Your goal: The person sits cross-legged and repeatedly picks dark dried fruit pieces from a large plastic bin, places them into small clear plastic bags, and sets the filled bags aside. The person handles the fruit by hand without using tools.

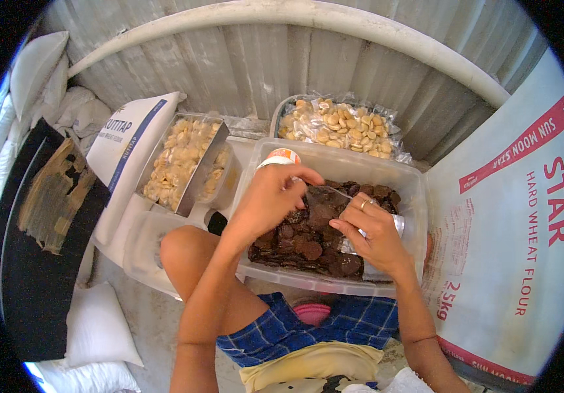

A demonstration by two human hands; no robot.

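Hands over clear tub [334, 160] of brown biscuits [308, 239], left fingers [308, 175] and right fingers [347, 226] pinching what seems a clear bag [324, 196], edges hard to see.

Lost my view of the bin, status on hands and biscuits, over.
Left hand and right hand both over the clear tub, pinching a clear bag. Dark biscuits fill the tub. Nothing blocking.

Both hands sit hemmed inside the clear tub [419, 196] walls; open above, flour sack [518, 216] (tall) blocks beyond the right hand [370, 236].
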